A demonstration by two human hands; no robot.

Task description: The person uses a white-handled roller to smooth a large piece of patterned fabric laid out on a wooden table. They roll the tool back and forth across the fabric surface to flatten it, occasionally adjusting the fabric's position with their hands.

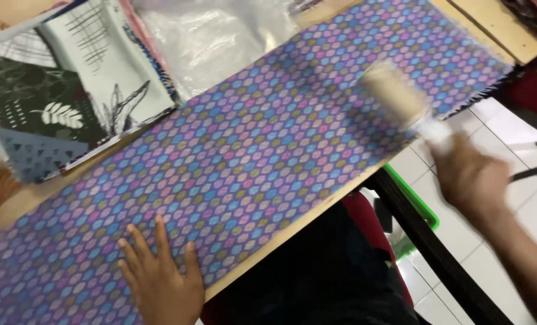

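Observation:
A long strip of purple cloth (250, 144) with a pattern of blue, pink and olive lozenges lies spread along a wooden table (268, 244). My left hand (160, 277) presses flat on the cloth near the table's front edge, fingers apart. My right hand (470, 177), blurred by motion, grips the white handle of a lint roller (395, 93). The roller's beige drum rests on the cloth toward its right end.
A stack of folded printed fabrics (64, 90) in white, black and grey lies at the back left, with a clear plastic bag (214, 36) beside it. Under the table are a black frame bar (425, 241), a green bin (416, 201) and white floor tiles (497, 241).

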